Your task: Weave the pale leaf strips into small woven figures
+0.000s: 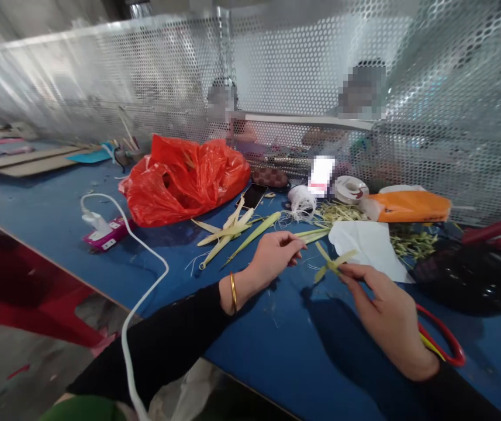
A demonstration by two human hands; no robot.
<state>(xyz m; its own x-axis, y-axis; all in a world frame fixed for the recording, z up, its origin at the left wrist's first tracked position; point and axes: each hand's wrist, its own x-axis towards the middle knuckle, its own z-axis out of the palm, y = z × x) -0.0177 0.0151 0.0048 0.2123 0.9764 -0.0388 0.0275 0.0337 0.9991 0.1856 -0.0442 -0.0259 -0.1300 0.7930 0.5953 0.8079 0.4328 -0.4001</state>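
Observation:
Between the thumb and fingers of my right hand (382, 316) is a small star-shaped piece of pale green leaf strips (331, 265), held above the blue table. My left hand (274, 254), with a gold bangle at the wrist, is pinched closed to its left; whatever the fingertips hold, if anything, is too small to make out. Long pale leaf strips (228, 231) lie crossed behind my left hand, with a greener leaf (254, 237) beside them. A tangle of white thread (301, 202) sits farther back. White tissue (370, 245) lies behind my right hand.
A red plastic bag (184, 181) stands back left, near a purple power strip (110, 234) whose white cable (154, 257) crosses my left sleeve. An orange tissue pack (412, 204), a tape roll (351, 189) and a glossy black object (478, 280) are right. Perforated metal panels (285, 76) border the back.

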